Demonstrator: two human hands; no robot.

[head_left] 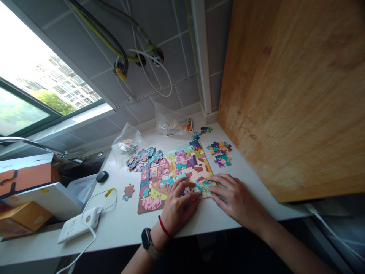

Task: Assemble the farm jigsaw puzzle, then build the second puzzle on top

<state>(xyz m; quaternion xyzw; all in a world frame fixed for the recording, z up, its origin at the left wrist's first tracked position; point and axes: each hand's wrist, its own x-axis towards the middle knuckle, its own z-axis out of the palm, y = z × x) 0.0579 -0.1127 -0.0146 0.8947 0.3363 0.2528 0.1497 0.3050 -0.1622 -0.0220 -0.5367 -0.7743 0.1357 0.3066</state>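
Note:
A colourful jigsaw puzzle (159,175) with farm animals lies largely assembled on the white counter. My left hand (182,201), wearing a red cord and a watch, rests over its lower middle, fingers bent and apart, fingertips touching pieces. My right hand (235,194) is at the lower right corner, its fingertips and thumb around the edge of a teal puzzle piece (205,186) with orange marks. What lies beneath my left palm is hidden. A heap of loose pieces (145,158) overlaps the puzzle's upper left. One brown piece (129,191) lies to the left.
More joined pieces (222,152) lie right of the puzzle. Clear plastic bags (127,140) stand at the back near a picture card (186,125). A white power bank (80,224) with a cable and boxes (42,190) are at left. A wooden panel (285,95) bounds the right.

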